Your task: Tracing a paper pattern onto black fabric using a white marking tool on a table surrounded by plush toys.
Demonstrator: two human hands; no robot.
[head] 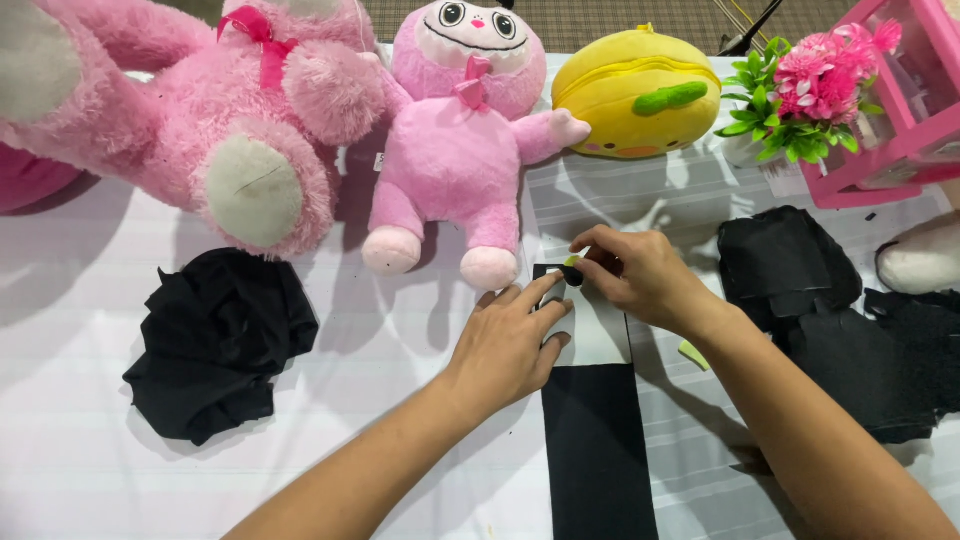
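A long strip of black felt (598, 450) lies on the white table cover (90, 400), running from the front edge toward the plush toys. A white sheet covers its upper part. My left hand (510, 340) presses flat on the strip's left side, fingers spread. My right hand (635, 275) pinches a small dark piece with a yellow-green bit at the strip's far end. A small yellow-green scrap (693, 354) lies just right of the strip, beside my right forearm.
A crumpled black cloth (215, 340) sits at left. More black felt pieces (830, 300) are piled at right. Along the back are a big pink bear (200, 110), a pink plush doll (460, 130), a yellow plush (635, 90), a pink flower plant (800, 95) and a pink frame box (900, 100).
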